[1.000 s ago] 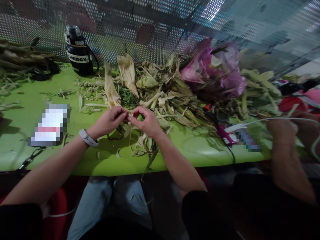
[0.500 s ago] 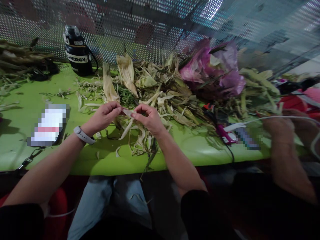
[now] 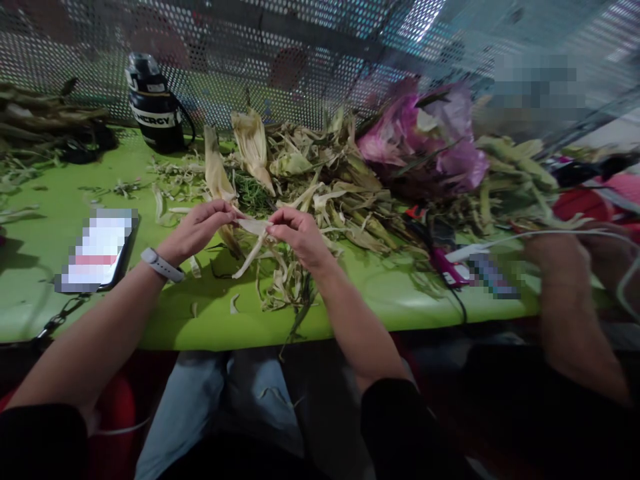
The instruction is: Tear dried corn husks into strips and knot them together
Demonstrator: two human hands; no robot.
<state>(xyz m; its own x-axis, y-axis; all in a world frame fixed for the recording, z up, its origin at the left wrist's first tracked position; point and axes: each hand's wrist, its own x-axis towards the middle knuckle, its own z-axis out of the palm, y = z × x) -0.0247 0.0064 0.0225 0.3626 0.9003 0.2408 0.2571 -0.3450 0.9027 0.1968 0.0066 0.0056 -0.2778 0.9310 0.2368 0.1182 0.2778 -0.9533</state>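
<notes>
My left hand [image 3: 197, 230] and my right hand [image 3: 297, 237] hover over the green table [image 3: 75, 313], both pinched on one pale dried husk strip [image 3: 251, 227] stretched between them. Below the strip lies a small heap of torn husk pieces [image 3: 280, 280]. A watch [image 3: 160, 265] sits on my left wrist. Behind my hands spreads a big pile of dried corn husks [image 3: 325, 180], with upright husks [image 3: 250, 143] at its left.
A phone [image 3: 100, 250] lies left of my hands, a black bottle [image 3: 155, 103] stands at the back by the perforated metal wall. Purple dyed husks [image 3: 425, 140] lie back right. Another person's hand [image 3: 555, 257] works at the right near a pink-handled tool [image 3: 447, 267] and cable.
My hands have drawn apart, the left moving left, and the husk strip between them has been pulled out longer. The neighbour's hand has shifted slightly.
</notes>
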